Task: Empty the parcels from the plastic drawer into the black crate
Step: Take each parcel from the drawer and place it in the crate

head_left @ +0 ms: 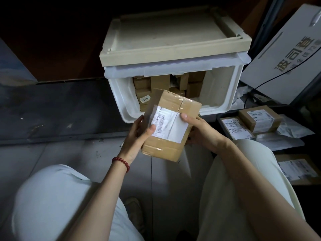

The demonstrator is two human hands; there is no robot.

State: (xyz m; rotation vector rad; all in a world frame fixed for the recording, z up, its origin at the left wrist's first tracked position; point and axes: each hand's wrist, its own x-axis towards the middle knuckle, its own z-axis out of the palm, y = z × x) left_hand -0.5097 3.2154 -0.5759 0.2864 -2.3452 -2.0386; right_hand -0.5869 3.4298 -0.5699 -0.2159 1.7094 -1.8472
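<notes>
Cardboard parcel (171, 126), taped and labelled, was held just in front of the plastic drawer (224, 91). The left hand (137, 136) curled round one edge and the right hand (199, 131) gripped the other. It looked stiff and light. The tape seemed slick, so the bare cardboard edges suited holding.

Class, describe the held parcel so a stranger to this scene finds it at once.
Find the beige-topped white plastic drawer. In front of its open side, the left hand and right hand grip a brown cardboard parcel. Unlike the parcels inside, it is held up and shows a big white label.
</notes>
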